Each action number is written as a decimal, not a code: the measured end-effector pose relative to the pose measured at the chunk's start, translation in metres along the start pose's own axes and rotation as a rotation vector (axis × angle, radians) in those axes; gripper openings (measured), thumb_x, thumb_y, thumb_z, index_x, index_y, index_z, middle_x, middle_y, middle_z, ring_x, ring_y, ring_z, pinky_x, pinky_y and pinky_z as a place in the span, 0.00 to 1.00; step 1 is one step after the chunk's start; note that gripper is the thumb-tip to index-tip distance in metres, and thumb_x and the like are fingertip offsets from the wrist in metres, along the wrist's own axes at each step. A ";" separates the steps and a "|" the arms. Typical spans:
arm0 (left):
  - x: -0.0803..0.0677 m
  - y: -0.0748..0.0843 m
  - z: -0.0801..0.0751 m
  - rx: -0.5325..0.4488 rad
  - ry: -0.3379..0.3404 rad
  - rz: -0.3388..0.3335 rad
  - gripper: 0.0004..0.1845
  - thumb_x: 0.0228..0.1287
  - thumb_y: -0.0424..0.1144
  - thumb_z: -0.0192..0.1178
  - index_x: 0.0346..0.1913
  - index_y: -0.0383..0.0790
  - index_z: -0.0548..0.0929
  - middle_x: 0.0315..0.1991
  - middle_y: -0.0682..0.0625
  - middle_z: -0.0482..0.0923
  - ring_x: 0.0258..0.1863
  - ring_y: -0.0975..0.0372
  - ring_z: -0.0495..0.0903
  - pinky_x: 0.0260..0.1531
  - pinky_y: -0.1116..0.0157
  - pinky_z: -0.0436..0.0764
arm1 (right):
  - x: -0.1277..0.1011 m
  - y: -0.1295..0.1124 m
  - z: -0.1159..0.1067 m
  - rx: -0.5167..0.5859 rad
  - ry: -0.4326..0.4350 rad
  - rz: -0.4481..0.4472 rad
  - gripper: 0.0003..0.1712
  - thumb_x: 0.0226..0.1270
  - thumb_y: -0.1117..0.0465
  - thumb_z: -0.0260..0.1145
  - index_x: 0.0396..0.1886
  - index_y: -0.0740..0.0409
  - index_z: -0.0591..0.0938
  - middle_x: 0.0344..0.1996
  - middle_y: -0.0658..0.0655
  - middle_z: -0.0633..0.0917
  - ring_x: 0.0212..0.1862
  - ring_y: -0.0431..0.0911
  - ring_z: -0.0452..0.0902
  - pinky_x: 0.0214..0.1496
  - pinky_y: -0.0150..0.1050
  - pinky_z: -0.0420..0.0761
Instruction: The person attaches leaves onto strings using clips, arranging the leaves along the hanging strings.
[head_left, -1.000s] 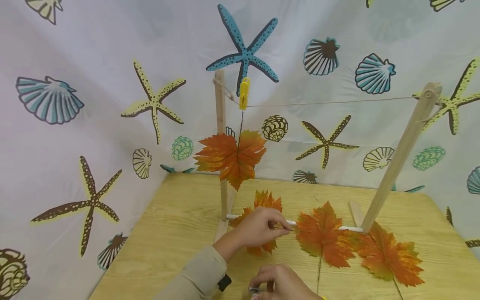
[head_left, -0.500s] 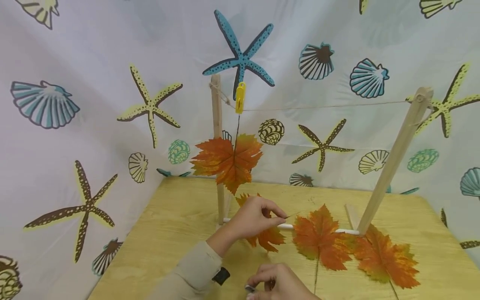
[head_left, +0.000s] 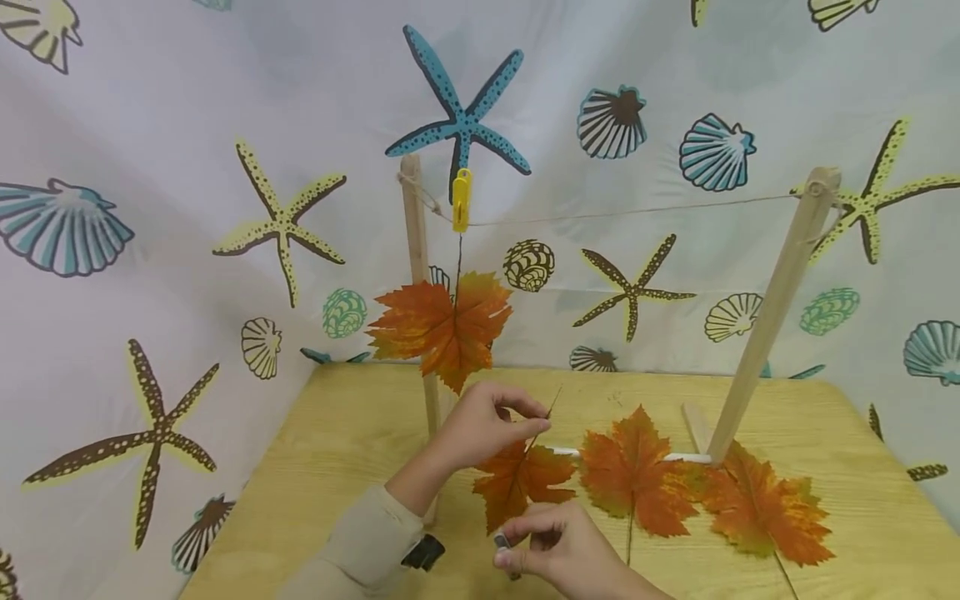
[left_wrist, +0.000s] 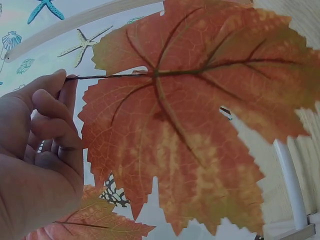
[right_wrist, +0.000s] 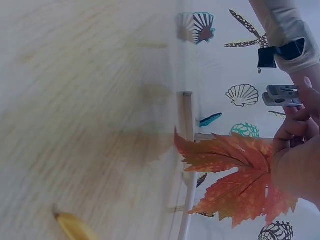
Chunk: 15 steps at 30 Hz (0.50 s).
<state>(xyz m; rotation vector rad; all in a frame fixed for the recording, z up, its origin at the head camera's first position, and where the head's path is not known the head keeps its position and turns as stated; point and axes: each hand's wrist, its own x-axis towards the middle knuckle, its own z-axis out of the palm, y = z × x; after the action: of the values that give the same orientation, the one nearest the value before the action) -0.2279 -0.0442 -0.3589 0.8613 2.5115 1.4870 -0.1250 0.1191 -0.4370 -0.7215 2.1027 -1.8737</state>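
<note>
My left hand (head_left: 487, 427) pinches the thin stem of an orange maple leaf (head_left: 521, 483), which hangs below the fingers; the leaf (left_wrist: 185, 115) fills much of the left wrist view. Just in front and lower, my right hand (head_left: 558, 546) holds a grey clothespin (right_wrist: 281, 95) between thumb and fingers, apart from the leaf. A yellow clothespin (head_left: 461, 200) clips another maple leaf (head_left: 446, 329) by its stem to a string (head_left: 637, 212) near the left post. Two more maple leaves, a middle one (head_left: 637, 475) and a right one (head_left: 768, 508), lie on the table.
The string runs between a left wooden post (head_left: 415, 221) and a right wooden post (head_left: 776, 312), joined low down by a white rod (head_left: 686, 457). A yellow object (right_wrist: 75, 227), partly cut off, lies on the wooden table (head_left: 300, 467). A shell-patterned curtain (head_left: 360, 83) stands behind.
My left hand has raised the leaf's stem from lying near the rod to upright, lifting the leaf. My right hand has moved up toward it with the grey clothespin. The head view has shifted slightly.
</note>
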 end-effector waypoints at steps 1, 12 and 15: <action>-0.001 0.000 0.000 -0.018 0.002 -0.017 0.05 0.63 0.42 0.70 0.39 0.47 0.91 0.37 0.53 0.89 0.24 0.67 0.76 0.25 0.69 0.76 | 0.001 -0.001 -0.001 -0.002 0.007 -0.014 0.12 0.64 0.60 0.72 0.45 0.62 0.89 0.33 0.64 0.87 0.25 0.32 0.77 0.28 0.29 0.79; -0.006 0.008 -0.007 -0.063 0.045 -0.113 0.05 0.62 0.42 0.70 0.38 0.47 0.91 0.36 0.52 0.88 0.10 0.60 0.73 0.14 0.67 0.72 | 0.004 -0.017 -0.010 0.002 0.071 -0.048 0.12 0.67 0.61 0.69 0.47 0.62 0.89 0.34 0.61 0.87 0.22 0.32 0.72 0.24 0.31 0.77; -0.004 0.011 -0.012 -0.063 0.068 -0.128 0.04 0.62 0.42 0.71 0.37 0.47 0.90 0.36 0.52 0.87 0.10 0.60 0.72 0.15 0.67 0.73 | 0.005 -0.022 -0.012 -0.031 0.115 -0.106 0.11 0.67 0.62 0.69 0.46 0.61 0.89 0.31 0.59 0.86 0.23 0.32 0.72 0.24 0.32 0.77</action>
<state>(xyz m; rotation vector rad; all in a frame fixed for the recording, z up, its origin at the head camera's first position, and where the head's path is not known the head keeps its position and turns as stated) -0.2240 -0.0519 -0.3443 0.6375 2.4988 1.5699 -0.1304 0.1255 -0.4125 -0.7634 2.2079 -1.9865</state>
